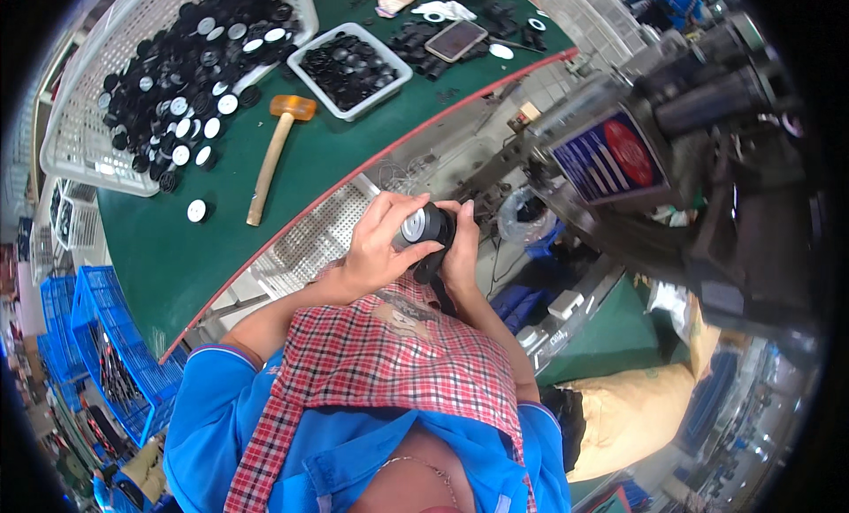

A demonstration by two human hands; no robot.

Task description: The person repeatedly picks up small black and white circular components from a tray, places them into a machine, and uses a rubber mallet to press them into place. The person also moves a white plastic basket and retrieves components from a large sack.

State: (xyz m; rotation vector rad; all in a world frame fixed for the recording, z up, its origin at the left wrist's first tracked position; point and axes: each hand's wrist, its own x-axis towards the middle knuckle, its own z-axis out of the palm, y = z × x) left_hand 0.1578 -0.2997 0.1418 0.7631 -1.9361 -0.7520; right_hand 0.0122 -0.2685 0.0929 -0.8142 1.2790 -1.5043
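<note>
Both my hands are closed round a black cylindrical part (434, 227) with a silver-grey round face, held in front of my chest. My left hand (380, 246) grips it from the left, its thumb and fingers spanning the round face. From the right side my right hand (462, 248) wraps the black body. A darker piece hangs below the part, and its exact shape is partly hidden by my fingers. On the green table (177, 256) to the left lies a mallet (272, 159) with an amber head and wooden handle.
A white basket (80, 115) heaped with black and white round caps spills onto the table. Behind the mallet is a white tub (351, 112) of small black parts; a phone (456, 41) lies near it. A large dark machine (672, 150) stands at right. Blue crates (124, 354) stand at left.
</note>
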